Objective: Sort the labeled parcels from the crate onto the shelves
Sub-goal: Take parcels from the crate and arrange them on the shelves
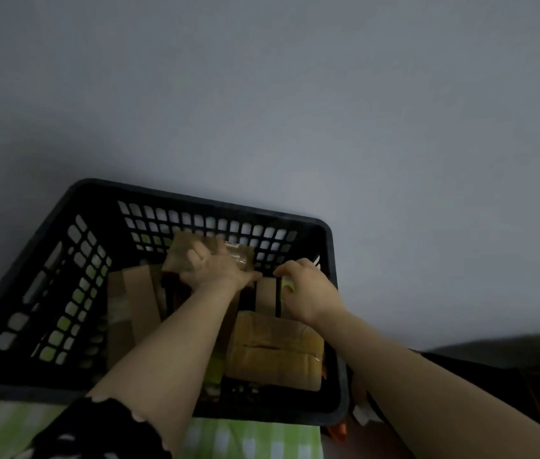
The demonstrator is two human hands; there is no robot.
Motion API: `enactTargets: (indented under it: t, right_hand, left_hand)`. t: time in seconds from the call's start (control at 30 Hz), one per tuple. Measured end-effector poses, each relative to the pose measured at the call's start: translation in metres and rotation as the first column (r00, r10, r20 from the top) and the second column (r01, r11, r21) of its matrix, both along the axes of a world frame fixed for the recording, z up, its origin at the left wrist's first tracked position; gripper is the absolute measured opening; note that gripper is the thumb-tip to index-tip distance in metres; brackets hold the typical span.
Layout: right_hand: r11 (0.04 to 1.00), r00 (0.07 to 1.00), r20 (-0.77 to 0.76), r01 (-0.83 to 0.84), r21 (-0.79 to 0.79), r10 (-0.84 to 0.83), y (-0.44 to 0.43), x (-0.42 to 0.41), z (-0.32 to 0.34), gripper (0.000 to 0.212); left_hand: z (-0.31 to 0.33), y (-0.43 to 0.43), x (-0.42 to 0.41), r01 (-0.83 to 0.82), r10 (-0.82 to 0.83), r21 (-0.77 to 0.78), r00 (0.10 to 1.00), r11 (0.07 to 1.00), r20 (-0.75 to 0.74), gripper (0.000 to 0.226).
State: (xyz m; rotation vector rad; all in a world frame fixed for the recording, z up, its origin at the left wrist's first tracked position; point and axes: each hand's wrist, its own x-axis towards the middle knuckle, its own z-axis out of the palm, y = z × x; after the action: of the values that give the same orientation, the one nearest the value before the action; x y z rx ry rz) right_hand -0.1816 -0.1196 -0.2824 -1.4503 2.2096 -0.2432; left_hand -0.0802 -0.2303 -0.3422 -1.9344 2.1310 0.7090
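Brown kraft parcels fill the black lattice crate (80, 256), which stands on a green checked cloth (248, 438) against a grey wall (262, 94). The left hand (215, 266) lies on the far parcel (181, 248) at the crate's far side, fingers spread and roughly straight, thumb out to the right; motion blur hides any closer grip detail. The right hand (305, 289), just right of it, curls its fingers over the top edge of the banded parcel (265, 294), an upright carton with a black strap. The taped parcel (275, 354) lies nearer, under the right wrist. Flat cartons (139, 303) stand at the left.
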Motion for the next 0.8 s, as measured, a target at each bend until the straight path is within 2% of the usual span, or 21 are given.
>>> enactTargets:
  t: [0.1,0.23,0.37,0.47,0.53,0.6,0.67,0.73,0.8]
  right_hand:
    - [1.0,0.999,0.042,-0.02,0.005,0.019,0.0,-0.003,-0.005,0.038]
    - [1.0,0.994,0.109,-0.028,0.001,0.027,0.003,-0.017,-0.002,0.041]
    - [0.999,0.96,0.278,0.045,-0.026,-0.036,0.004,-0.034,0.013,0.04]
    - [0.992,0.881,0.467,0.109,-0.064,-0.067,0.003,-0.037,0.028,0.032]
    - [0.989,0.811,0.581,0.133,-0.063,-0.072,0.003,-0.032,0.039,0.028]
    - [0.988,0.735,0.675,0.144,-0.057,-0.069,0.005,-0.024,0.05,0.029]
    - [0.991,0.681,0.731,0.125,-0.051,-0.048,0.009,-0.016,0.065,0.036]
    - [0.993,0.634,0.77,0.115,-0.007,-0.068,0.017,-0.007,0.078,0.043]
    - [0.986,0.559,0.813,0.122,0.114,-0.163,0.028,0.002,0.088,0.05]
  left_hand:
    - [-0.001,0.001,0.008,-0.044,0.044,-0.049,0.999,0.998,-0.004,0.086]
    - [0.029,-0.007,0.027,-0.151,0.137,-0.058,0.971,0.987,-0.194,0.091]
    - [0.092,0.001,0.046,-0.227,0.162,-0.091,0.875,0.97,-0.457,0.092]
    - [0.136,0.025,0.065,-0.348,0.222,-0.111,0.78,0.931,-0.586,0.087]
    - [0.162,0.046,0.082,-0.493,0.304,-0.092,0.661,0.865,-0.686,0.09]
    - [0.188,0.072,0.102,-0.626,0.33,-0.035,0.457,0.779,-0.826,0.095]
    - [0.212,0.1,0.122,-0.717,0.315,0.056,0.234,0.695,-0.92,0.088]
    - [0.23,0.129,0.143,-0.75,0.319,0.165,0.065,0.64,-0.945,0.078]
    - [0.243,0.159,0.166,-0.727,0.31,0.237,-0.034,0.645,-0.95,0.078]
